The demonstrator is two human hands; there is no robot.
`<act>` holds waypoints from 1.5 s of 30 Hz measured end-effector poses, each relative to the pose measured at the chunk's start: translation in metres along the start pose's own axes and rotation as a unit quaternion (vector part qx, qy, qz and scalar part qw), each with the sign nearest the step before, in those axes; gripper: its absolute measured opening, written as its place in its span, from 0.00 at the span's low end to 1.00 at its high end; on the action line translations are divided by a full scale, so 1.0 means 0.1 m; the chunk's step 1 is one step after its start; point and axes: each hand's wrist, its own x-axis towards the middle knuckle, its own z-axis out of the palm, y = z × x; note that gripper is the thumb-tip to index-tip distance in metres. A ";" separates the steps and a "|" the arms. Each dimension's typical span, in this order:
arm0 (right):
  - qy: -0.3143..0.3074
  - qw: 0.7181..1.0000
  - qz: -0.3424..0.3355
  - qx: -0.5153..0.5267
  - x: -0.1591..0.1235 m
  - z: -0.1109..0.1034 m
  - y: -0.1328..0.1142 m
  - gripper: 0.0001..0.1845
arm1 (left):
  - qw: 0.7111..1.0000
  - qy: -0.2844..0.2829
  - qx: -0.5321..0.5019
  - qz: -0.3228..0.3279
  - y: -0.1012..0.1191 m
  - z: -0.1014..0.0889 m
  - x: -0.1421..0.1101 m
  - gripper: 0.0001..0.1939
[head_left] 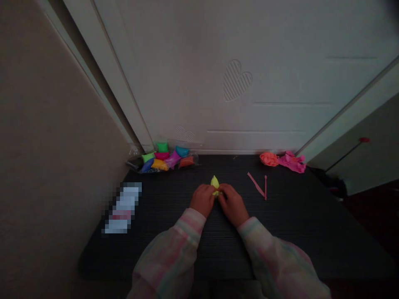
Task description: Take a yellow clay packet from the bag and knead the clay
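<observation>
Head view | both hands (218, 200) pinch soft yellow clay (215, 182) — pointed

Head view, steeply down, close.

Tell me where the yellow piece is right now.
In the head view, the yellow piece sits mid-table, pinched between the left hand and right hand.

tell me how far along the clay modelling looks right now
Already shaped: an orange rose-like piece beside a pink lump at the back of the dark table, and two thin pink strips. In hand: the left hand and right hand pinch a small yellow piece between them. Left: the coloured clay packets at the back left look mostly unused.
</observation>
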 end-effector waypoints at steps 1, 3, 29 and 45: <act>0.000 1.000 -0.001 0.002 0.00 0.00 0.00 0.09 | 1.000 -0.001 -0.004 0.001 0.00 0.00 0.00 0.07; 0.000 1.000 -0.002 0.007 0.01 -0.01 0.00 0.09 | 1.000 0.001 -0.012 0.000 0.00 -0.01 0.00 0.08; -0.042 0.991 -0.091 -0.084 0.03 -0.07 0.14 0.25 | 0.811 -0.069 -0.530 -0.238 -0.05 -0.02 0.08 0.09; 0.028 0.999 0.019 -0.020 0.08 -0.17 0.17 0.08 | 0.782 -0.030 -0.582 -0.218 -0.06 -0.12 0.07 0.15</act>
